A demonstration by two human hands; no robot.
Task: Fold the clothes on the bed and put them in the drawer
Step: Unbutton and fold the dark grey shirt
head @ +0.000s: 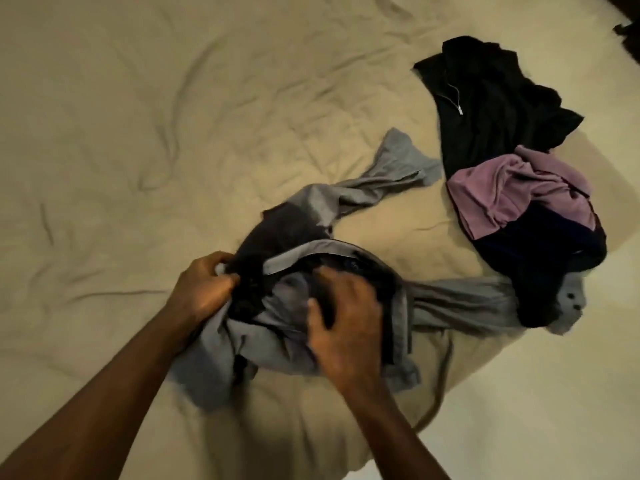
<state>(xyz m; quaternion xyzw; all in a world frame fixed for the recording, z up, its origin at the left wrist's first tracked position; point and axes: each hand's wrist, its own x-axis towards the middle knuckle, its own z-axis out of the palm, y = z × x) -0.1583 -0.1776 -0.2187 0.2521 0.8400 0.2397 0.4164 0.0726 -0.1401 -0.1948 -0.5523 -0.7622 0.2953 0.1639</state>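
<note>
A crumpled grey shirt [367, 188] lies in the middle of the bed, its sleeves stretched to the upper right and right. A dark garment [277, 233] is bunched in its middle. My left hand [204, 289] grips the bunched cloth at the shirt's left side, fingers curled round it. My right hand [343, 320] lies on the shirt's middle with its fingers curled into the fabric. To the right lies a pile: a black zip top [491, 109], a purple garment [512, 192] and a dark navy garment [543, 265].
The beige bedsheet [138, 133] is wrinkled and bare on the left and at the back. Its edge runs diagonally at the lower right, with a pale floor [554, 410] beyond. A dark object [627, 32] sits at the top right corner.
</note>
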